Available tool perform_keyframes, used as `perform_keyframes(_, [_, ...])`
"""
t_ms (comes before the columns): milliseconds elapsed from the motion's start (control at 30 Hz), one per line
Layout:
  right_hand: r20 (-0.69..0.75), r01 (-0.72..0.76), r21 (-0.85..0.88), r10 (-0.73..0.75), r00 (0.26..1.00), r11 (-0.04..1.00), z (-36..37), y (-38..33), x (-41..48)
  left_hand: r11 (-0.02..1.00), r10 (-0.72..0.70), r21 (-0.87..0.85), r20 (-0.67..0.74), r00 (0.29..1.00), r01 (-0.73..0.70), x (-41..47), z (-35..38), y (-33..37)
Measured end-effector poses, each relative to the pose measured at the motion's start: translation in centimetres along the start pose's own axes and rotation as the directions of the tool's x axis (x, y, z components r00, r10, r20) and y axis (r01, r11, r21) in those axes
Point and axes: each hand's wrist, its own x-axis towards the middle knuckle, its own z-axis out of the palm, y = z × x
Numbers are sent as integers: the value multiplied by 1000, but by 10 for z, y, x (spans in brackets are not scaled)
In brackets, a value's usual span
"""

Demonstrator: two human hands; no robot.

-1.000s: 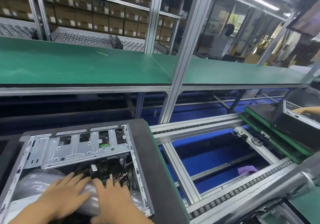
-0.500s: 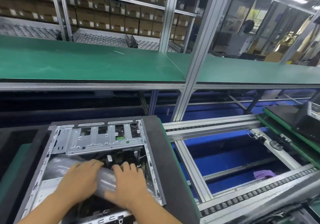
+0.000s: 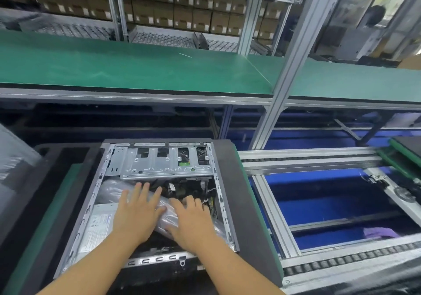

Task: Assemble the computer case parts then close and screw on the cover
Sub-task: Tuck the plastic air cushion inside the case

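An open computer case (image 3: 218, 194) lies on its side on a dark pallet in front of me, its cover off. Across its far end runs a silver drive cage (image 3: 164, 164). A clear plastic bag (image 3: 109, 189) lies inside over cables and the board. My left hand (image 3: 136, 210) presses flat on the bag, fingers straight and spread. Beside it my right hand (image 3: 191, 219) presses on the same bag, with its fingertips bent down among the cables. A power supply with a white label (image 3: 98, 228) sits at the case's left.
The dark pallet (image 3: 248, 203) with a green edge sits on a conveyor of silver rails (image 3: 307, 160) over a blue bed. A green shelf (image 3: 136, 66) runs above. Another pallet (image 3: 405, 151) is at far right. A blurred silver panel (image 3: 13, 162) stands at far left.
The view has swung left and down, so the case sits further right and higher in frame. Both hands have slid forward over the bag, toward the drive cage.
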Motion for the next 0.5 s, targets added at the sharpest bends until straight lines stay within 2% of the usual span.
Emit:
perform_keyframes(167, [-199, 90, 75, -73, 977, 993, -14, -1, 0, 962, -68, -273, -155, 986, 23, -12, 0, -18])
perform_keyframes(367, [-258, 186, 198, -131, 957, 962, -16, -32, 8, 922, -94, -388, -211, 973, 5, -32, 6, -37])
perform_keyframes(500, [-246, 229, 285, -160, 956, 931, -10, -60, 5, 867, -91, -495, -264, 960, -54, -45, 8, -49])
